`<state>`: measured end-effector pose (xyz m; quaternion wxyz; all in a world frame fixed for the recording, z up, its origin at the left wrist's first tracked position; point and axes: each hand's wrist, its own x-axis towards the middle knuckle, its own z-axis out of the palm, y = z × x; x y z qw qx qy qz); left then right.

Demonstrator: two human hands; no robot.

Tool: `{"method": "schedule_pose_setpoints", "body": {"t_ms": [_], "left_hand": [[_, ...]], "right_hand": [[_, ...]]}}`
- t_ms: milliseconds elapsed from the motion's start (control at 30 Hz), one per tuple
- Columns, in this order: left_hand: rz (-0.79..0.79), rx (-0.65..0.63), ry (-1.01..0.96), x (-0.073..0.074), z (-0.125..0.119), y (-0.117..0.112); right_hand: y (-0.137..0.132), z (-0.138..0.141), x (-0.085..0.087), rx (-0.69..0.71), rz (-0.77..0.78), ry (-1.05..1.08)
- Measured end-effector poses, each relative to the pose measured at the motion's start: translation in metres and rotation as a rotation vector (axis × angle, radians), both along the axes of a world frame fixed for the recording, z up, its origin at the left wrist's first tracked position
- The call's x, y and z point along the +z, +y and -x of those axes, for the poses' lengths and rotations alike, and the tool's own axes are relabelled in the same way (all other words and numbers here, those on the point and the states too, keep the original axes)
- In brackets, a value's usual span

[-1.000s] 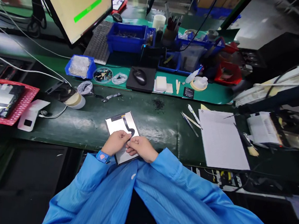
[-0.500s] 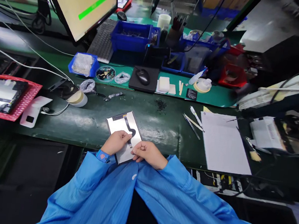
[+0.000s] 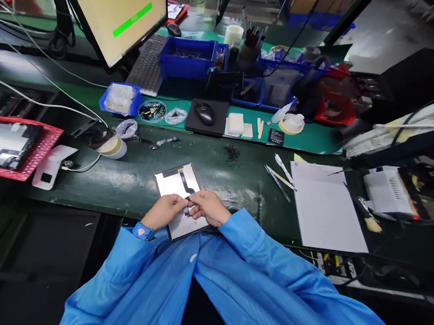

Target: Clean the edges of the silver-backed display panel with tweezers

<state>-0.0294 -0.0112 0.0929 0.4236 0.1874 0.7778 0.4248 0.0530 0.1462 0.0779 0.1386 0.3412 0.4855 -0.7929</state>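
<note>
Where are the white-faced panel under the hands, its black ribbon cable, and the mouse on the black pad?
Panel (image 3: 170, 184): head view, bare white face left of the cable.
Black ribbon cable (image 3: 184, 181): head view, upper stretch.
Mouse (image 3: 205, 113): head view, top shell.

Electronics workshop bench (image 3: 129, 184).
Blue bins (image 3: 184, 67) are lining the top centre, a dish (image 3: 151, 121) is holding small parts (image 3: 150, 109) left of centre, a monitor (image 3: 109, 6) is glowing upper left, a flat panel (image 3: 169, 184) is showing its ribbon cable (image 3: 184, 181) mid-frame.
</note>
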Motion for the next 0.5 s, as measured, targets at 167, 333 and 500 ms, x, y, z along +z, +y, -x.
{"method": "schedule_pose_setpoints", "body": {"t_ms": [167, 333, 500], "left_hand": [[-0.045, 0.058, 0.029, -0.0010, -0.0052, -0.0011], [-0.066, 0.065, 0.030, -0.0014, -0.0056, -0.0020], [-0.031, 0.096, -0.002, -0.0048, -0.0032, -0.0052]], "right_hand": [[-0.0011, -0.0002, 0.0037, -0.022, 0.036, -0.023], [-0.0030, 0.0007, 0.0068, -0.026, 0.049, -0.045], [-0.0015, 0.0003, 0.0072, -0.008, 0.061, -0.060]]}}
